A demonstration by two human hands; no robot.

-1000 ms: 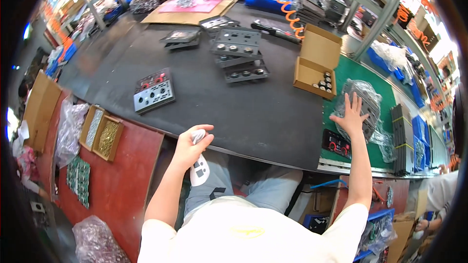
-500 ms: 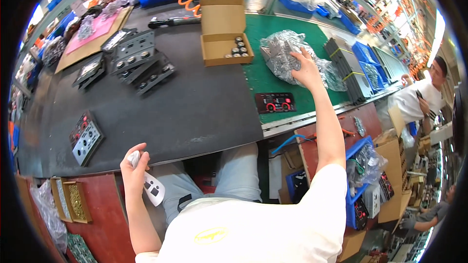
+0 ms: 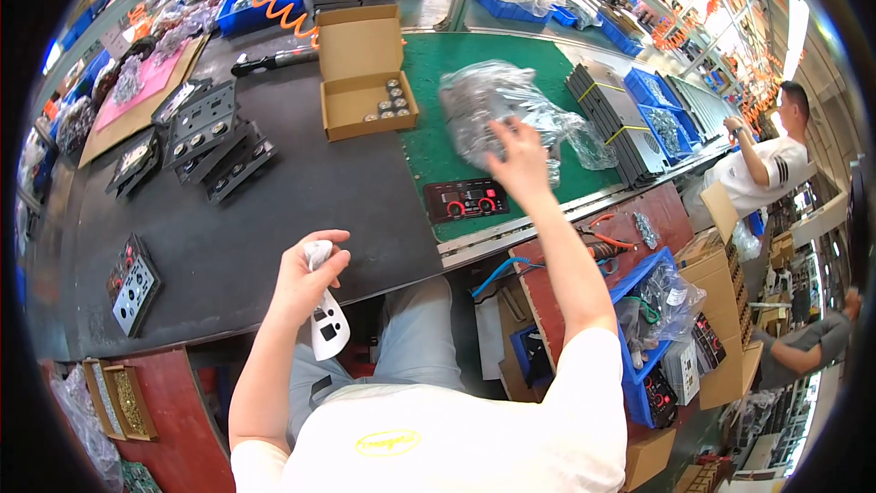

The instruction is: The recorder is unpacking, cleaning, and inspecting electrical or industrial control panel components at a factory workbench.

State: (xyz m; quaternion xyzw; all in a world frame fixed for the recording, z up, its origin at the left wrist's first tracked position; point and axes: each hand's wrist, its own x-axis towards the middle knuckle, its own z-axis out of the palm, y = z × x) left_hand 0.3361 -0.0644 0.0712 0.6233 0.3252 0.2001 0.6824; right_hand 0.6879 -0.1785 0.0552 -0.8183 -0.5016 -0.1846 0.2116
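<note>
My left hand (image 3: 310,278), above the bench's front edge, grips a white piece with dark square and round shapes (image 3: 328,333). My right hand (image 3: 518,157) reaches over a crumpled clear-plastic bundle (image 3: 484,105) on the green mat (image 3: 429,64), fingers spread at its front; whether they touch it is unclear. Just below the bundle lies a black panel with red rings (image 3: 465,201). An open cardboard box (image 3: 342,110) holds several small round parts. At the left of the black bench (image 3: 301,201) lie stacked dark housings (image 3: 201,128) and a silver panel unit (image 3: 137,297).
An orange coiled hose (image 3: 278,9) and black tool (image 3: 274,61) lie behind. Banded dark panels (image 3: 620,137) stand beside blue bins (image 3: 657,110). Below right, a blue tray (image 3: 639,365) holds bagged parts. Two other people (image 3: 762,164) are at the right.
The view has swung to the right. My right hand has moved from atop the plastic bundle toward its front, the bundle shifting slightly. My left hand still grips the white piece.
</note>
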